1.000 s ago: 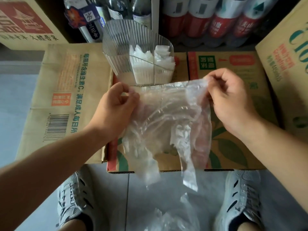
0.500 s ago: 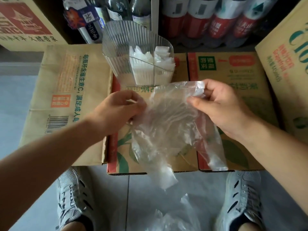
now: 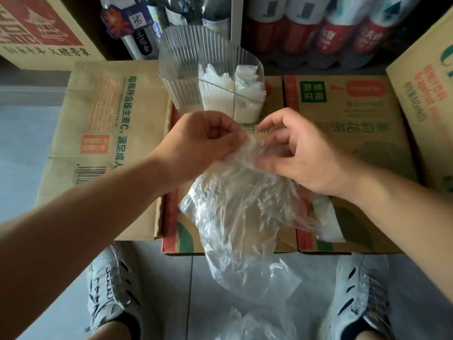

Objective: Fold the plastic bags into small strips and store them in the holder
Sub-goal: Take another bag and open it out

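A clear crumpled plastic bag hangs from both hands over the front of a cardboard box. My left hand pinches the bag's top edge. My right hand holds the same top edge close beside it, fingers curled into the film. Behind the hands stands a ribbed clear holder with folded white bag strips upright in its right part. The bag's lower end drapes past the box edge toward the floor.
More loose clear bags lie on the tiled floor between my two grey shoes. A flat brown carton lies left. Boxes stand at both sides. Packs of bottles line the back.
My two hands have come together at the bag's top, bringing its two corners close. The bag went from spread wide to gathered and hanging lower.
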### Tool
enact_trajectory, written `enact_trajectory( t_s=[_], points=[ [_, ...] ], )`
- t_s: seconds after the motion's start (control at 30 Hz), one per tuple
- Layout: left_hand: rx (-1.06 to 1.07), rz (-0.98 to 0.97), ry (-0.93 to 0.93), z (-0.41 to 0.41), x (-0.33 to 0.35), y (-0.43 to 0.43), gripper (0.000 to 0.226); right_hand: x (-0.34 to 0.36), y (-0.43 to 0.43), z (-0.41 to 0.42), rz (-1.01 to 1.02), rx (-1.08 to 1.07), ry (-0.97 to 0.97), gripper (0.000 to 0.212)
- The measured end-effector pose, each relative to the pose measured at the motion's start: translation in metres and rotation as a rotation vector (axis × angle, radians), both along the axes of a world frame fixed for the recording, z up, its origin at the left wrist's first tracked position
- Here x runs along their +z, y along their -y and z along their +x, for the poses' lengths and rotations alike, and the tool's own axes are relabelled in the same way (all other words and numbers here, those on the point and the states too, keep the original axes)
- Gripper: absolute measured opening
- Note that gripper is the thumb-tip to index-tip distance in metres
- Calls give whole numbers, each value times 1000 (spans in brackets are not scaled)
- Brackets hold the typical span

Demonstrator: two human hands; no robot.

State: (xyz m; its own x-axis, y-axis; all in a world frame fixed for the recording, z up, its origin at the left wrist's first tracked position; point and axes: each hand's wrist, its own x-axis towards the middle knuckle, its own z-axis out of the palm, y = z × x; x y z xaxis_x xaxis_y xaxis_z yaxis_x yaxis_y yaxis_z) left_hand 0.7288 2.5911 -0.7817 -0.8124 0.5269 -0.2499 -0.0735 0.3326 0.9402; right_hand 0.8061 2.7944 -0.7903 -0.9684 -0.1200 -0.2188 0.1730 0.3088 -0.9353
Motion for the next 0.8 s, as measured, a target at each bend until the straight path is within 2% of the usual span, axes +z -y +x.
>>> enact_trajectory(
  t_s=[0.27, 0.43, 0.5, 0.63, 0.8],
  points=[
    [326, 31, 78, 0, -9, 12, 18, 9, -30, 14, 10, -10, -24, 53],
    [488, -31, 75, -1, -12, 20, 22, 8, -50, 30, 236, 104, 88, 60],
    [526, -32, 92, 0, -12, 21, 22, 5, -48, 33, 326, 106, 66, 45],
    [501, 31, 164, 3, -9, 23, 19, 5, -48, 31, 379, 21, 27, 2],
    [501, -89, 75, 3, -10, 20, 20, 6, -55, 31, 366, -15, 23, 7]
  ],
)
